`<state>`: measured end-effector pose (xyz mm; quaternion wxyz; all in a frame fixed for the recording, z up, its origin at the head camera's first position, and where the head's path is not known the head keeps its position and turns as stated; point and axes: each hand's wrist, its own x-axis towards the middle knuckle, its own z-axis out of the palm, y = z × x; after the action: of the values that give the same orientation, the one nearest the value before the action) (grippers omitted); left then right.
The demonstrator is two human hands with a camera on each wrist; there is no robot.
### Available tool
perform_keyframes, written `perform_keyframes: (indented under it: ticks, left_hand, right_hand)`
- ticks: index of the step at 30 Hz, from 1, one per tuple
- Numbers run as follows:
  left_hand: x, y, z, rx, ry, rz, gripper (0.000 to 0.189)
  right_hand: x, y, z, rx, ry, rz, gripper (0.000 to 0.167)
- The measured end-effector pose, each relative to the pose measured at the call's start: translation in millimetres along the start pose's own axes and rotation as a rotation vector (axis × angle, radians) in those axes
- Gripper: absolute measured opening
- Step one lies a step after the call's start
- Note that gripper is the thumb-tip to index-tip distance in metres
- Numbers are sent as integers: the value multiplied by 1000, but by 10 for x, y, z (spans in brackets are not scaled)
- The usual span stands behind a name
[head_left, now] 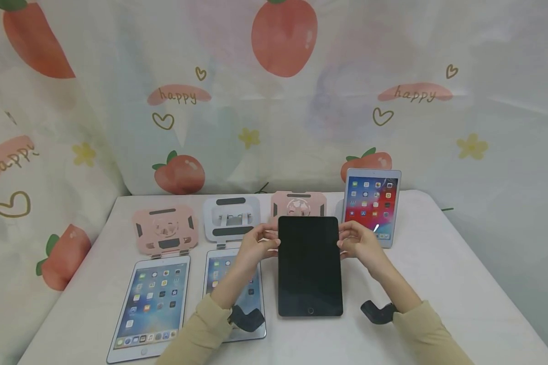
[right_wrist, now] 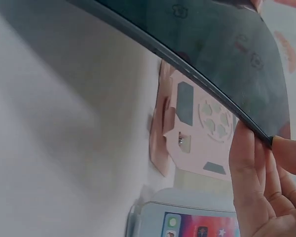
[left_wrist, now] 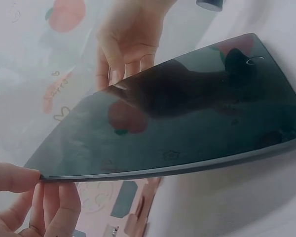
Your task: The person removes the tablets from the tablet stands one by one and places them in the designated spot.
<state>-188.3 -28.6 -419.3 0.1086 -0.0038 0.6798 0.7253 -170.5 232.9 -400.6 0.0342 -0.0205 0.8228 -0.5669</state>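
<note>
A black tablet (head_left: 309, 268) with a dark screen is held up in front of me, its round home button at the lower end. My left hand (head_left: 258, 244) pinches its left edge near the top, thumb in front and fingers behind. On the opposite edge my right hand (head_left: 360, 244) grips it the same way, as the right wrist view shows with the thumb (right_wrist: 290, 155) on the screen side. Behind the tablet stands a pink folding stand (head_left: 299, 203), partly covered by it; the right wrist view shows the stand's cut-out round pattern and grey pads.
Two lit tablets, one at the left (head_left: 150, 304) and one under my left forearm (head_left: 214, 268), lie before a pink stand (head_left: 165, 230) and a white stand (head_left: 232, 219). Another lit tablet (head_left: 372, 203) stands upright at the back right. A patterned curtain (head_left: 274, 116) hangs behind the white table (head_left: 443, 263).
</note>
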Motion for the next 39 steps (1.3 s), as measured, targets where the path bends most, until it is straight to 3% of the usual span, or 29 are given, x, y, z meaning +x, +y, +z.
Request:
perform_keyframes:
  ticks: [17, 29, 39]
  left_hand:
    - [-37, -210, -13, -47, 9, -93, 37]
    - [-19, -302, -33, -22, 25, -122, 37]
    - [-2, -353, -42, 48, 58, -154, 37]
  right_hand:
    - [17, 180, 81, -6, -44, 82, 40]
    - [17, 217, 122, -2, -71, 95, 40]
    - [23, 267, 169, -1, -85, 164, 41]
